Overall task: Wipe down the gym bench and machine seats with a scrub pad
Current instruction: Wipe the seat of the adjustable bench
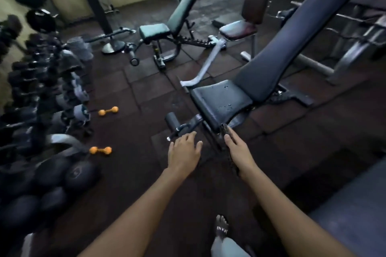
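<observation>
Rubber floor tiles (129,165), dark and worn, lie under a sandalled foot (221,228) at the bottom edge. Beyond it the left hand (183,152) hovers open with fingers spread, holding nothing. The right hand (237,150) grips a dark scrub pad (226,131) just beside the near edge of the bench seat (221,98), which carries water droplets. Its inclined backrest (292,41) rises beyond.

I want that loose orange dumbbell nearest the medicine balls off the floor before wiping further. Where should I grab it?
Take the dumbbell by its thin middle bar, from above with the left hand. It lies flat, its knobs wider than the bar, open floor around it.
</observation>
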Available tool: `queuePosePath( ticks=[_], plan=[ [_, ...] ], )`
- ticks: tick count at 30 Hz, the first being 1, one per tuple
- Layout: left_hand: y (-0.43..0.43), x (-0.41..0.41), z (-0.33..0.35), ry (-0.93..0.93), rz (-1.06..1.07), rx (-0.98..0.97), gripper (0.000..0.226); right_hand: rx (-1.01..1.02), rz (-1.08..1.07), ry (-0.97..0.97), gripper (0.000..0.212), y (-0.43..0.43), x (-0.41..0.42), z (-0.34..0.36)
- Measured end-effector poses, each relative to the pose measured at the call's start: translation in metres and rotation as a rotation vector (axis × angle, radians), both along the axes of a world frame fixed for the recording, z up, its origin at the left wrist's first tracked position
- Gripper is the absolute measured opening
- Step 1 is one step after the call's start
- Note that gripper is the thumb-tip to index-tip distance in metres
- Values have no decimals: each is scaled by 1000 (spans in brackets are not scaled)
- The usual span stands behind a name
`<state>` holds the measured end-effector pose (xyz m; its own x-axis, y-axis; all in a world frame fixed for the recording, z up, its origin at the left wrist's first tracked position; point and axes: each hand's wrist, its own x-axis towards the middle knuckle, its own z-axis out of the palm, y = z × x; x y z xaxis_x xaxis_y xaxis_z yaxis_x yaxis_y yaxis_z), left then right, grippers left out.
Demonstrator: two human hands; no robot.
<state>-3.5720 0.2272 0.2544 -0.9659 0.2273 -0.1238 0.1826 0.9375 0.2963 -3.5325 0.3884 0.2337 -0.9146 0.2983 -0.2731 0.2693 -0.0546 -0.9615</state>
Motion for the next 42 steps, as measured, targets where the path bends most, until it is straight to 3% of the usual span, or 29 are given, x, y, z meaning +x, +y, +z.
queuePosePath(
  ticks=[15, 27, 35, 42],
  plan=[
    [164, -295, -63, -119, -134, 3, 48, 108, -55, -212, 48, 159, -276, -51],
    [250, -460, -258, -316, 15, -13, 49, 442, 142, -369, 48, 261, -460, -244],
    [303, -509, -375, -175, 141, -74, 52, 992, 488, -81, 48, 331, -505, -359],
    [315, -527, -450, -30, 282, -135, 60, 1265, 814, 288, 47, 367, -502, -419]
  ],
)
